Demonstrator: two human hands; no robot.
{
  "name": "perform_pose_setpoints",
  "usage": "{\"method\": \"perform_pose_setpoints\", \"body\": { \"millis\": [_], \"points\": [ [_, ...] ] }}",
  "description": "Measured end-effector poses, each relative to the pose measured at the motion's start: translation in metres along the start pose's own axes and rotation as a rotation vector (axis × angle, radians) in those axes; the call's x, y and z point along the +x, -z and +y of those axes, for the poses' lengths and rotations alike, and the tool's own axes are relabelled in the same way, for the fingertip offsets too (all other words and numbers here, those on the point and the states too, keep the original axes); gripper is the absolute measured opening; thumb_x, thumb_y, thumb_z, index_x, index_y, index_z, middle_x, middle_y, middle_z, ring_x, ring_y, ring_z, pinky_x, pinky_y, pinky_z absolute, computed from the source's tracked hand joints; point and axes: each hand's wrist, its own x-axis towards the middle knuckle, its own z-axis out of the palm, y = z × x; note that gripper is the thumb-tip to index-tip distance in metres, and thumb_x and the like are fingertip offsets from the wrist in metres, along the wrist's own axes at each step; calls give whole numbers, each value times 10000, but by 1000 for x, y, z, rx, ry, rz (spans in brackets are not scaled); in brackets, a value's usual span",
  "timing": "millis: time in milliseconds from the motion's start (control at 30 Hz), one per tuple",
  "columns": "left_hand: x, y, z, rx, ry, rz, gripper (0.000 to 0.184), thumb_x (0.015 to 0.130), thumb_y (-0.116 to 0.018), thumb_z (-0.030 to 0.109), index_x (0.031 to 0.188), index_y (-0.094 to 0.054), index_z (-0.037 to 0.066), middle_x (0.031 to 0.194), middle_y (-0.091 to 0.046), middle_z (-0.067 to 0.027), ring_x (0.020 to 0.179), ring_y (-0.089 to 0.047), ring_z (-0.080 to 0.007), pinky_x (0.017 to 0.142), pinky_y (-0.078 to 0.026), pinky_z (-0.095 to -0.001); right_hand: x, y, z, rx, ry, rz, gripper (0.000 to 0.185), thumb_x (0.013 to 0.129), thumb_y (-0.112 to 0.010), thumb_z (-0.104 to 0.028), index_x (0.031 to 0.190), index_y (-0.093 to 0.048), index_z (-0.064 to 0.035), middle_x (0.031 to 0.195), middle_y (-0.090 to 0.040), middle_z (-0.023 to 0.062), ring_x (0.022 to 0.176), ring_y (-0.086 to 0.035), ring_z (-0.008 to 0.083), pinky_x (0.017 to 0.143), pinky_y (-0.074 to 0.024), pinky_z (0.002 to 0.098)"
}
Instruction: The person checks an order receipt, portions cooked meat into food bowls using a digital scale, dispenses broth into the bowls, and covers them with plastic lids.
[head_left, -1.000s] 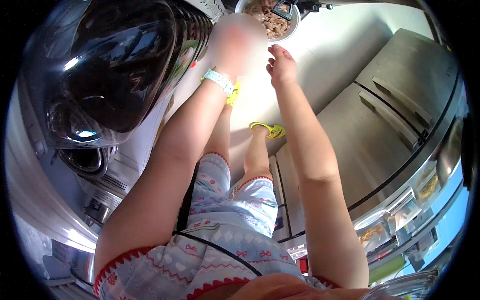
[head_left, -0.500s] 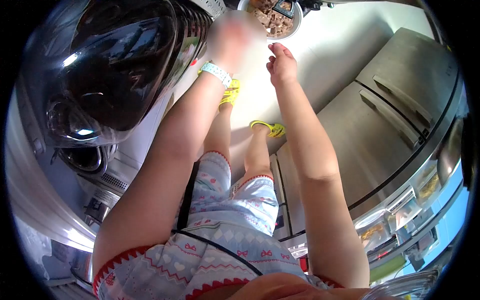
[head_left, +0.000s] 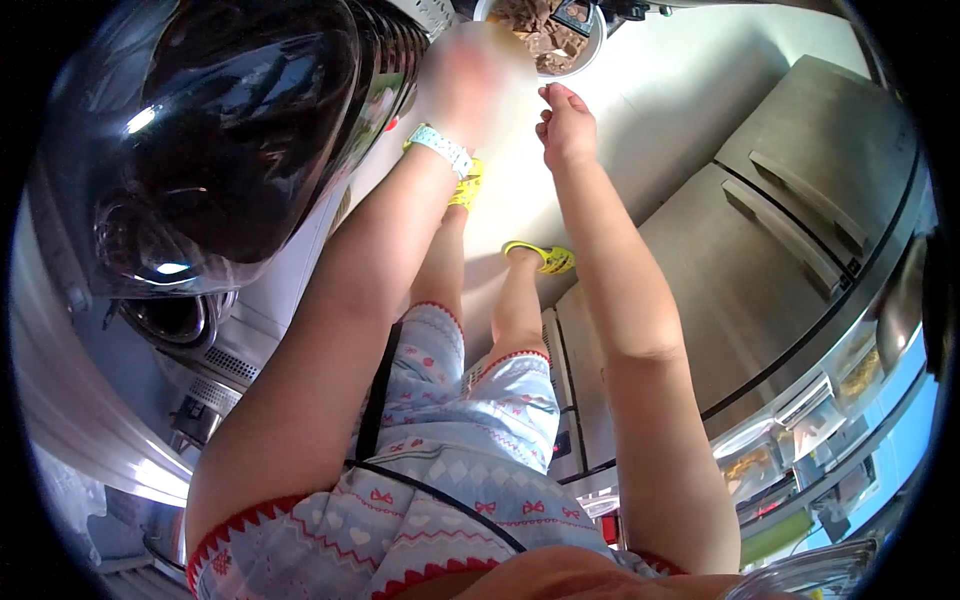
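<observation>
A white bowl (head_left: 600, 48) at the top of the head view holds brown chunks (head_left: 553, 45) that look like pieces of meat. A small black-edged object (head_left: 574, 14) lies over the chunks at the upper edge. My left hand (head_left: 472, 85), with a pale patterned band (head_left: 442, 147) on its wrist, reaches close to the bowl's left side; a blur covers its fingers. Just below the rim is my right hand (head_left: 568, 128), its fingers curled together in a pinch. Whatever they hold, if anything, is too small to make out.
A large glossy black appliance (head_left: 230, 130) stands close on the left. On the right is a steel cabinet with handled doors (head_left: 780, 250). Yellow shoes (head_left: 542, 257) stand on the pale floor (head_left: 500, 235) below my arms. Clear containers (head_left: 800, 430) sit at the lower right.
Both hands have shifted very slightly to the right. The brown chunks and the black-edged object in the bowl appear slightly displaced.
</observation>
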Motion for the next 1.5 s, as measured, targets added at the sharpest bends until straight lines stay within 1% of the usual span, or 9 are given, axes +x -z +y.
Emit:
{"method": "perform_pose_setpoints", "body": {
  "millis": [233, 333, 567, 667, 733, 867, 1200, 1433, 1500],
  "points": [
    [-20, -20, -8, 102, -260, 28, 217, 909, -526, 181, 1068, -564, 38, 1006, -619, -126, 853, -621, -264, 716, -531, -374, 29, 14, -36, -90, 202, 83, 158, 926, -571, -214, 994, -593, -73, 914, -622, 12, 655, -461, 95, 508, -396, 235],
    [-5, -22, -4, -1122, 442, -54, 213, 942, -529, 148, 1093, -531, -1, 1025, -597, -103, 849, -617, -201, 778, -558, -331, 16, 11, -29, -83, 117, 88, 167, 902, -599, -247, 958, -585, -90, 944, -629, 8, 717, -474, 98, 592, -424, 252],
    [-10, -13, 15, -1139, 750, 79, 215, 943, -542, 107, 1094, -501, -41, 1005, -569, -103, 848, -598, -174, 822, -558, -315, 4, -2, -3, -76, 165, 51, 173, 925, -589, -249, 927, -584, -76, 860, -613, 5, 662, -472, 97, 524, -411, 240],
    [-20, -10, 16, -770, 335, -124, 213, 945, -540, 108, 1088, -501, -45, 1001, -568, -99, 854, -595, -174, 813, -553, -306, 23, 9, -28, -138, 198, 62, 172, 915, -588, -250, 930, -571, -79, 860, -601, 9, 668, -471, 106, 528, -414, 249],
    [-15, -11, 21, -1137, 778, 25, 217, 944, -547, 117, 1078, -500, -47, 1006, -571, -100, 855, -593, -171, 800, -547, -294, 17, 12, -38, -124, 216, 117, 187, 910, -593, -267, 962, -564, -90, 869, -596, 4, 689, -474, 106, 557, -424, 262],
    [7, -3, 15, -1102, 686, 24, 230, 943, -547, 121, 1094, -494, -45, 1015, -569, -103, 859, -594, -172, 796, -546, -293, -6, 2, -18, -143, 23, -23, 172, 919, -595, -281, 958, -569, -116, 898, -614, -17, 701, -474, 97, 597, -436, 265],
    [-9, -7, 18, -1062, 801, -69, 285, 956, -519, 143, 1160, -453, -44, 1062, -556, -121, 871, -595, -174, 785, -537, -287, 29, 16, -41, -214, 235, 3, 179, 939, -553, -248, 1011, -587, -87, 883, -611, -5, 680, -461, 93, 549, -419, 232],
    [5, 1, 13, -827, 416, -113, 272, 971, -487, 145, 1175, -440, -29, 1070, -557, -120, 874, -581, -164, 800, -528, -283, 21, 10, -30, -148, 108, 8, 157, 921, -587, -233, 1009, -578, -104, 895, -615, -24, 675, -462, 75, 550, -423, 237],
    [0, -8, 21, -1046, 733, -10, 252, 962, -496, 134, 1155, -454, -24, 1060, -561, -115, 864, -579, -158, 793, -526, -279, 24, 13, -36, -106, 140, 22, 146, 912, -604, -221, 997, -581, -104, 895, -617, -14, 661, -458, 70, 515, -405, 229]
  ]
}}
